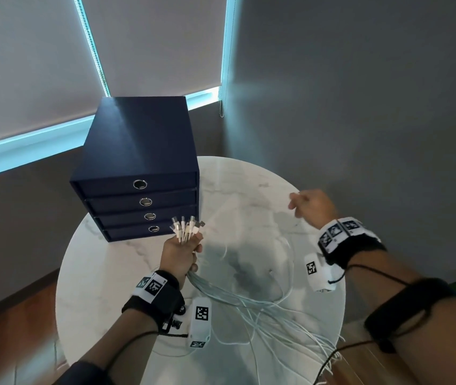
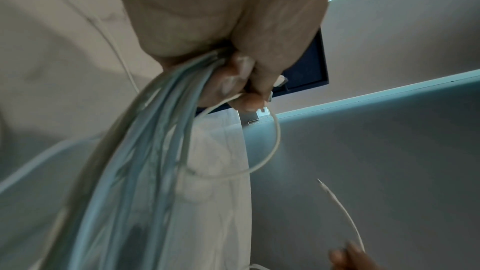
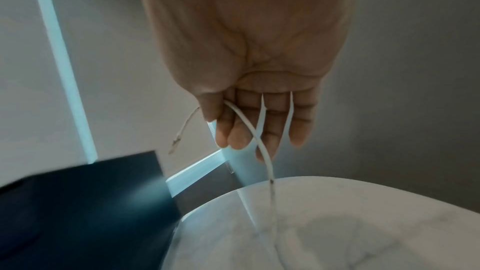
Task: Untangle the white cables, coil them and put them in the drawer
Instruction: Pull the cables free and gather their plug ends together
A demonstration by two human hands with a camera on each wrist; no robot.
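One loose cable (image 3: 255, 137) is pinched by the right hand (image 1: 311, 207) at far right; its other fingers (image 3: 298, 122) stay straight. Left hand (image 1: 181, 255) clamps the bundled white cables (image 1: 251, 304) trailing across the surface (image 1: 249, 184). Draw the strand out slowly, keeping the left grip firm.

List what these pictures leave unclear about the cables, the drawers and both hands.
- Cable count: left hand fist hides where the white cables cross; left wrist view is blurred.
- Far cable ends: cut off by the head view's lower edge, past the table rim.
- Drawer unit: all four fronts closed, contents hidden.
- Right hand grip: the thumb pinches a single cable; its plug type is too blurred.
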